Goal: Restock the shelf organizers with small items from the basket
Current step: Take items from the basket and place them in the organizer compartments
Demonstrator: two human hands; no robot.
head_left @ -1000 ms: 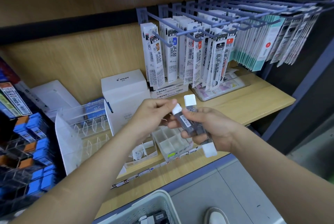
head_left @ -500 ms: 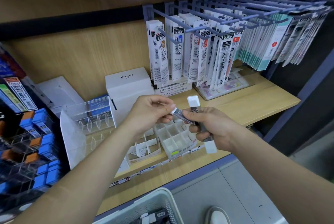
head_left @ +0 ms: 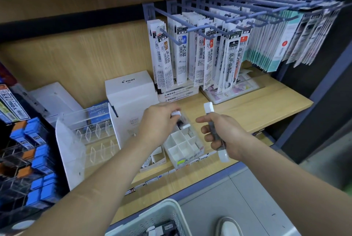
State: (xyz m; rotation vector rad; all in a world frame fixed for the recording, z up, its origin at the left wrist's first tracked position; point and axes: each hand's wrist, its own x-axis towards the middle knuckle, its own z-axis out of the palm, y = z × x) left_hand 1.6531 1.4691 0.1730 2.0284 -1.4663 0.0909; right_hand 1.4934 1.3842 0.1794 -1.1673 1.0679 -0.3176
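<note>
Left hand (head_left: 160, 121): it pinches one small case (head_left: 180, 121) near the top end, with its fingers curled on it.
Small case: it is dark with white ends, tilted and a bit blurry. It is just over the back corner of the white tray (head_left: 190, 156). I cannot tell if it touches the tray.
Right hand (head_left: 222, 134): it grips a bunch of cases (head_left: 211, 127), with its fingers curled round them.
Bunch of cases: they are dark. One white cap sticks out above the fist and one sticks out below. I cannot tell how many there are.
White tray: it sits near the front edge of the shelf (head_left: 257, 106), between the two hands. It is split into little square holes.
Basket (head_left: 152, 216): it is white with small holes in its wall, down low in front of the shelf. More dark cases with white ends lie in it.
Clear rack (head_left: 91, 134): it stands left of the tray and has thin dividers.
White box (head_left: 131, 94): it stands behind the left hand.
Hanging packs (head_left: 190, 55): long packs hang on hooks above the shelf.
Blue boxes (head_left: 38, 159): they are stacked far to the left.
</note>
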